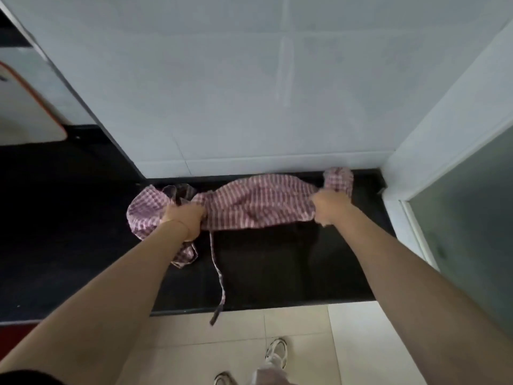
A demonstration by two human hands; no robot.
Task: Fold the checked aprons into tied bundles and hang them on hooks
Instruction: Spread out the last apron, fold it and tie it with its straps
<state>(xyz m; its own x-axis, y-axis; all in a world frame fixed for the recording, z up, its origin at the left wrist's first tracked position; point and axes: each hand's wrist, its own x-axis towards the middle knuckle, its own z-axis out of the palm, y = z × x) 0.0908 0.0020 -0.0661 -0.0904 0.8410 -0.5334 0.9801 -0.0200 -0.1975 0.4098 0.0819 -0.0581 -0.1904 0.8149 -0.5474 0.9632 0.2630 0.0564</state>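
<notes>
apron (258, 201) bunched lengthwise on black counter (277, 273) by wall | left hand (184, 216), right hand (329, 208) each fisted round one end | soft, light, floppy; grip gathered ends | strap (219, 276) dangles over edge

Soft, blurry, dim, wide-angle distortion.

One checked apron (258, 201) is lying on one black desk (277, 273), one apron strap (219, 279) is trailing off it, two hands are showing: left hand (184, 218), right hand (329, 207), and two shoes (276, 354) are standing below.
</notes>
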